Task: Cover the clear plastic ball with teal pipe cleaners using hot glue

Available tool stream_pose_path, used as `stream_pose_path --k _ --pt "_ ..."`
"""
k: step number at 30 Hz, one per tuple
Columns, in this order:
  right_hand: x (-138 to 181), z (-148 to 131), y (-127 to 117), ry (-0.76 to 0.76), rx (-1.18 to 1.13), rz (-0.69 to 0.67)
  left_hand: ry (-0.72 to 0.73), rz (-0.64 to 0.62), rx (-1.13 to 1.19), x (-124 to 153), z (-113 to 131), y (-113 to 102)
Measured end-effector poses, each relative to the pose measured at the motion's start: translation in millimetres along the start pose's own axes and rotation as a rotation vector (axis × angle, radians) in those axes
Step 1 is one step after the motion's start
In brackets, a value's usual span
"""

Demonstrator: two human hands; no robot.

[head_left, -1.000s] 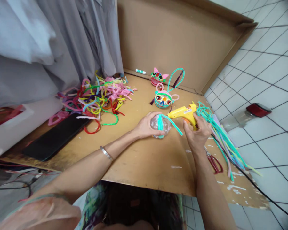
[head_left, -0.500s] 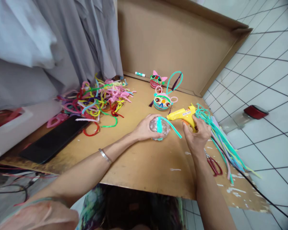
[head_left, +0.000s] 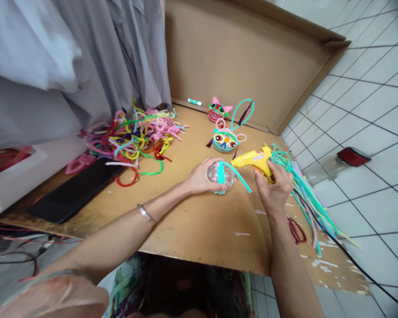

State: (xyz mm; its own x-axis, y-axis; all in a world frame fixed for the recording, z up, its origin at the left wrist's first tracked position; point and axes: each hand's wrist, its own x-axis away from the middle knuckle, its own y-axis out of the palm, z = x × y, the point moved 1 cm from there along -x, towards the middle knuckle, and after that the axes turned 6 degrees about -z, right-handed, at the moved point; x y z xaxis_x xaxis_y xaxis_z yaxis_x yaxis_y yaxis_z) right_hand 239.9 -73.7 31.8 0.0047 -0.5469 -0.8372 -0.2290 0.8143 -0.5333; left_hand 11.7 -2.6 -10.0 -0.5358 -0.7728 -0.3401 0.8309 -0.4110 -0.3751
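Observation:
My left hand (head_left: 202,176) is closed around a clear plastic ball (head_left: 230,178) above the table. Turquoise pipe cleaners (head_left: 221,172) run in a band over the ball, and one loose end sticks out to the right. In my right hand (head_left: 274,183) is a yellow glue gun (head_left: 252,158), fingers wrapped round its handle. Its nozzle points left at the top of the ball, close to the turquoise band; whether it touches cannot be made out. Behind the ball stands a decorated ball with a face (head_left: 224,141), with pink loops and a turquoise handle.
Tangled coloured pipe cleaners (head_left: 142,132) lie at left beside a black flat tray-like object (head_left: 73,194). Straight pipe cleaners (head_left: 310,207) and red-handled scissors (head_left: 296,230) lie at right, near a black cord. A second face ornament (head_left: 217,111) and a glue stick (head_left: 194,102) stand near the cardboard (head_left: 239,57).
Almost nothing differs. The view has shifted slightly, and both hands keep their hold on the ball and the glue gun, with the nozzle still by the band.

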Motion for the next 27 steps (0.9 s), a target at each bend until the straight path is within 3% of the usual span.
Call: stream_pose_path --k 5,18,27 --pt "-1.4 -2.7 -3.3 -0.064 -0.005 0.017 0.004 0.001 0.007 -0.4 0.5 0.4" --pt "0.8 -1.9 -1.6 0.019 0.001 -0.029 0.007 -0.006 0.004 0.0 -0.3 0.1" --pt "-0.2 -1.0 -3.9 -0.021 -0.030 -0.028 -0.007 -0.011 -0.011 0.6 -0.3 0.8"
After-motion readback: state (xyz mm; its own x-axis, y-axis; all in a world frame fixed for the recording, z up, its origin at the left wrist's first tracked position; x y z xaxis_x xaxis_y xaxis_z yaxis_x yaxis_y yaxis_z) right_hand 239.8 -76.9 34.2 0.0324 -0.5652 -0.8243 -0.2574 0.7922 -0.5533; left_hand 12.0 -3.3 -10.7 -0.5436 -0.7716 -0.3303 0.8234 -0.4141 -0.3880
